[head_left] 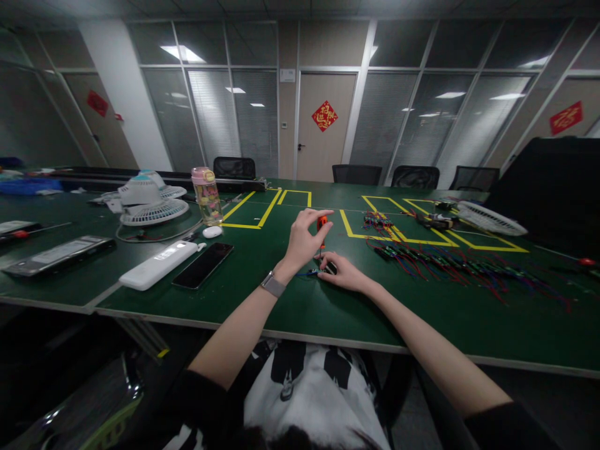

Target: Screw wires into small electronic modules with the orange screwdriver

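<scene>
My left hand (pixel 304 236), with a watch on its wrist, is raised over the green table. Its thumb and fingers are around an orange-and-black screwdriver handle (pixel 322 222), which stands upright. The shaft points down at a small circuit board (pixel 315 272) with a blue wire on the tabletop. My right hand (pixel 345 274) rests low on the table, its fingers curled and pinching at this board. A dark part lies under the right fingers, mostly hidden. Whether the screwdriver's tip touches the board is too small to tell.
Right of my hands lie several wired circuit boards (pixel 435 259) in a row. On the left are a black phone (pixel 204 265), a white oblong device (pixel 159 265), a white earbud case (pixel 212 232), a pink-lidded bottle (pixel 207 197) and a white fan (pixel 150 203). Yellow tape marks the table.
</scene>
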